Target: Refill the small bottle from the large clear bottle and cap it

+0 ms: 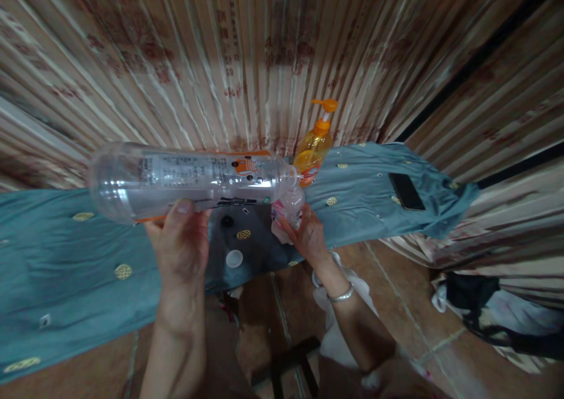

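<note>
Clear plastic forms the large bottle [189,178], which is held on its side above the cloth-covered table, base toward the left and neck toward the right. The left hand [181,240] grips it from the near side, thumb laid on the wall; the other fingers are largely hidden behind and below the bottle. Printed lettering and orange bands are noted on the bottle's wall.

The right hand [309,234] has its fingers closed on a small clear bottle [289,206] with a pink-marked label. The neck of the large bottle is at the top of the small one; whether the two touch cannot be determined. A metal bracelet [342,293] is worn on the right wrist.

Just behind the bottle necks stands a pump bottle [314,152] with an orange head and amber contents. On the green-blue cloth [356,211], a white round cap [234,258] and a small black disc [227,221] lie between the hands. A dark phone [406,191] lies well apart, toward the right end. A pleated, patterned curtain [185,64] hangs behind the table
</note>
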Demonstrator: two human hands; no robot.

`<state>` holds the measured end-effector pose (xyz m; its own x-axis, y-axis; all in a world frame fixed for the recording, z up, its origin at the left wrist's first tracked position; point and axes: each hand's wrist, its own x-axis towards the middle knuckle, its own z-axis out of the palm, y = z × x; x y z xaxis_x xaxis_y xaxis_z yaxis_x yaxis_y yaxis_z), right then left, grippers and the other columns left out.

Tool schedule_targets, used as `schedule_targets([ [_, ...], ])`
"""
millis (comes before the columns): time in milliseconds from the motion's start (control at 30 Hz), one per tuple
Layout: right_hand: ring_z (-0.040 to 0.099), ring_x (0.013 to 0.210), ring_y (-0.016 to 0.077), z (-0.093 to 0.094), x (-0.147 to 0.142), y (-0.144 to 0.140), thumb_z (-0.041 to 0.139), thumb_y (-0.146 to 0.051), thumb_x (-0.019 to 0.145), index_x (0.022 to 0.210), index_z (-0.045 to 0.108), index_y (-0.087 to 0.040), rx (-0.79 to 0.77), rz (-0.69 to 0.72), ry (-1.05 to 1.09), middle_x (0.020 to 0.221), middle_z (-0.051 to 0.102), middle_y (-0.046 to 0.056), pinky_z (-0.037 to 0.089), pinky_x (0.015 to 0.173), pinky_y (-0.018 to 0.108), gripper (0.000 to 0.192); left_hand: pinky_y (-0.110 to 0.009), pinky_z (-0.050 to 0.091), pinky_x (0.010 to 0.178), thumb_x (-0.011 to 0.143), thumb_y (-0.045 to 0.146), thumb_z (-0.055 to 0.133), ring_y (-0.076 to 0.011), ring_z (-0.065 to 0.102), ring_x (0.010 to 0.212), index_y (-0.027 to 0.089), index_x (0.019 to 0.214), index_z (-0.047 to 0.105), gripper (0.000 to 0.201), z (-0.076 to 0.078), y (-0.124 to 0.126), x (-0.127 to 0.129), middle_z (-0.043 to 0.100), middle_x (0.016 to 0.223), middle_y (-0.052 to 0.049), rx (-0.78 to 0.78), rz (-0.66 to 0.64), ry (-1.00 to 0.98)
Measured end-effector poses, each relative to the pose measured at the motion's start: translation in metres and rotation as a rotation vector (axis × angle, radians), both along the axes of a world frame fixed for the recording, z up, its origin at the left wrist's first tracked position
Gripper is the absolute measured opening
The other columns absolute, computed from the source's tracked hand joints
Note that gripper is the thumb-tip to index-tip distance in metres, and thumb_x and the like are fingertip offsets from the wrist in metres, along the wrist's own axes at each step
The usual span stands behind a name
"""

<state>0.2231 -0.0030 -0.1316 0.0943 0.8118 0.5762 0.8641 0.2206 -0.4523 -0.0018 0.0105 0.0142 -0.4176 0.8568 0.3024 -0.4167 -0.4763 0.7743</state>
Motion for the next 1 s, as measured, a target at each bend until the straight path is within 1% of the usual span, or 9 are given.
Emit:
schedule_targets([
  [67, 0.076, 0.093, 0.0335, -0.0012, 0.0001, 0.0, 0.058, -0.062, 0.108, 0.133, 0.059, -0.013, -0.003, -0.001, -0.011, 0.101, 0.077, 0.02, 0.067, 0.079, 0.05, 0.056, -0.04, 0.069, 0.077, 0.056, 0.04, 0.104, -0.0212, 0.076, 0.073, 0.03, 0.104, 0.081, 0.054, -0.0002, -0.0002, -0.0001, 0.079, 0.083, 0.002, -0.003, -0.007, 0.007],
  [233, 0.076, 0.098, 0.0349, -0.0025, 0.0007, 0.0, 0.062, -0.059, 0.107, 0.139, 0.057, -0.012, -0.018, 0.01, -0.035, 0.105, 0.076, 0.02, 0.068, 0.081, 0.052, 0.058, -0.037, 0.068, 0.078, 0.058, 0.038, 0.104, -0.02, 0.076, 0.075, 0.033, 0.108, 0.081, 0.055, -0.0022, -0.0002, -0.0014, 0.076, 0.078, 0.005, 0.01, 0.01, 0.002],
  [400, 0.077, 0.095, 0.0335, -0.0026, 0.0008, 0.0004, 0.054, -0.065, 0.109, 0.138, 0.056, -0.011, 0.01, 0.005, -0.04, 0.104, 0.076, 0.021, 0.068, 0.08, 0.051, 0.061, -0.041, 0.069, 0.083, 0.06, 0.04, 0.103, -0.0243, 0.081, 0.091, 0.034, 0.11, 0.081, 0.055, -0.0028, 0.0009, -0.0028, 0.082, 0.096, 0.001, 0.019, -0.019, 0.034],
  [533, 0.076, 0.095, 0.0343, -0.0035, 0.0005, 0.0008, 0.054, -0.063, 0.109, 0.139, 0.056, -0.012, 0.015, 0.007, -0.028, 0.105, 0.077, 0.021, 0.067, 0.08, 0.053, 0.059, -0.041, 0.069, 0.084, 0.061, 0.04, 0.103, -0.0247, 0.081, 0.093, 0.036, 0.111, 0.081, 0.055, -0.0033, 0.0006, -0.0029, 0.083, 0.1, 0.001, 0.026, -0.017, 0.04],
  [667, 0.076, 0.095, 0.035, -0.0018, 0.0004, 0.0001, 0.053, -0.063, 0.109, 0.137, 0.058, -0.011, -0.008, 0.003, -0.018, 0.104, 0.077, 0.022, 0.067, 0.079, 0.054, 0.059, -0.044, 0.07, 0.086, 0.06, 0.041, 0.103, -0.0271, 0.081, 0.1, 0.035, 0.114, 0.08, 0.059, -0.0037, -0.0002, -0.0024, 0.083, 0.103, 0.0, 0.013, -0.009, 0.046],
  [733, 0.076, 0.095, 0.0347, -0.0006, 0.0005, -0.0004, 0.053, -0.064, 0.109, 0.135, 0.059, -0.011, -0.015, 0.007, -0.018, 0.103, 0.077, 0.021, 0.067, 0.08, 0.053, 0.059, -0.044, 0.069, 0.087, 0.061, 0.041, 0.102, -0.0267, 0.081, 0.098, 0.034, 0.114, 0.08, 0.058, -0.0045, 0.0006, -0.0029, 0.083, 0.103, 0.0, 0.018, -0.012, 0.054],
  [867, 0.076, 0.098, 0.0342, -0.0017, 0.0002, -0.0005, 0.057, -0.061, 0.109, 0.139, 0.056, -0.011, -0.013, 0.007, -0.037, 0.105, 0.077, 0.021, 0.068, 0.082, 0.053, 0.058, -0.045, 0.069, 0.085, 0.06, 0.043, 0.101, -0.0241, 0.079, 0.085, 0.033, 0.109, 0.08, 0.054, -0.0061, 0.0035, -0.004, 0.082, 0.097, 0.001, 0.021, 0.003, 0.07],
  [933, 0.077, 0.099, 0.0343, -0.0036, -0.0002, -0.0003, 0.055, -0.06, 0.11, 0.142, 0.054, -0.011, 0.003, 0.001, -0.048, 0.106, 0.077, 0.021, 0.068, 0.083, 0.054, 0.058, -0.047, 0.069, 0.084, 0.059, 0.043, 0.101, -0.0245, 0.079, 0.083, 0.032, 0.108, 0.079, 0.054, -0.0055, 0.0039, -0.0035, 0.082, 0.095, 0.001, 0.031, 0.01, 0.069],
  [1000, 0.077, 0.099, 0.0345, -0.0051, -0.0005, 0.0, 0.054, -0.061, 0.11, 0.142, 0.053, -0.011, 0.021, 0.003, -0.052, 0.106, 0.077, 0.021, 0.068, 0.083, 0.054, 0.059, -0.045, 0.068, 0.084, 0.059, 0.041, 0.1, -0.023, 0.077, 0.081, 0.032, 0.107, 0.079, 0.054, -0.004, 0.0027, -0.0023, 0.081, 0.094, 0.001, 0.02, 0.008, 0.047],
])
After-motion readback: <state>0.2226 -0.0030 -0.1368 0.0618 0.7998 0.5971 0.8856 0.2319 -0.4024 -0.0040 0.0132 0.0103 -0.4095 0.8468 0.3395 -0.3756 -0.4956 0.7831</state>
